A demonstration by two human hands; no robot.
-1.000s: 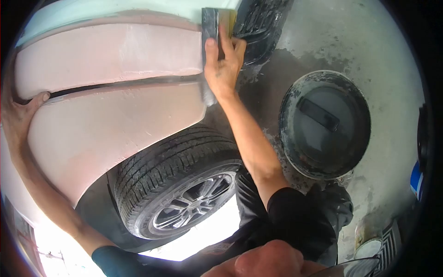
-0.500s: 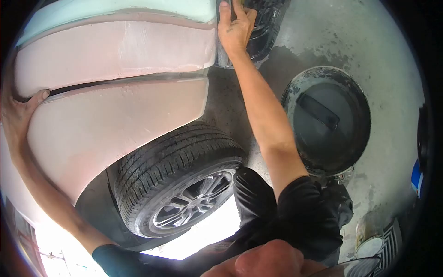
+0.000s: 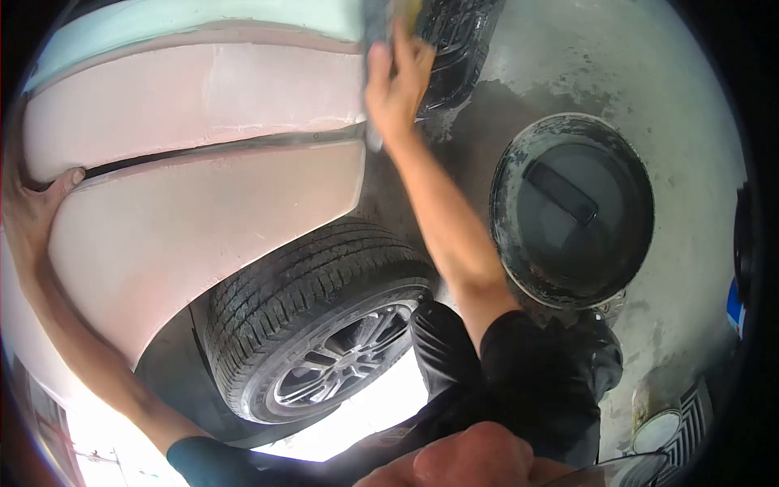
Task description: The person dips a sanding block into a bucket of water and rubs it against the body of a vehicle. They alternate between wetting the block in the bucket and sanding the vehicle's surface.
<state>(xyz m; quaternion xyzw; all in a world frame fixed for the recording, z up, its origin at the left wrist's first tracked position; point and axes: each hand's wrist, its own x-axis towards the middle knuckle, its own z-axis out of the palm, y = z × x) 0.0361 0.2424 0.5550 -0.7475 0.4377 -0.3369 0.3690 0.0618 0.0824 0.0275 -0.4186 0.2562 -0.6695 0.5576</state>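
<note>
The right hand (image 3: 395, 85) presses a long, flat sanding block (image 3: 380, 18) against the end edge of a matt, chalky pink upper body panel (image 3: 195, 101) of a car. The block is dark grey with a yellow face at its far end. The fingers lie stretched along the block's back and grip it, though both are blurred by motion. The block's long axis points away from the person, following the panel's edge. One end sticks out past the fingertips and the other shows under the heel of the hand.

The left hand (image 3: 32, 207) is spread open and holds nothing. Its palm rests on the smooth, curved pink lower wing panel (image 3: 203, 235), with the thumb at the dark seam between the two panels.

Under the right forearm sits a black, block-treaded rubber tyre (image 3: 316, 280) on a silver spoked alloy wheel (image 3: 345, 365). To the right of that forearm, a round dark basin (image 3: 507, 243) with a crusted rim stands on the rough, stained grey concrete floor (image 3: 665, 81). A dark rectangular block (image 3: 560, 192) lies slantwise inside it. Just beyond the right fingertips is a black ridged part (image 3: 462, 40) that cannot be identified.
</note>
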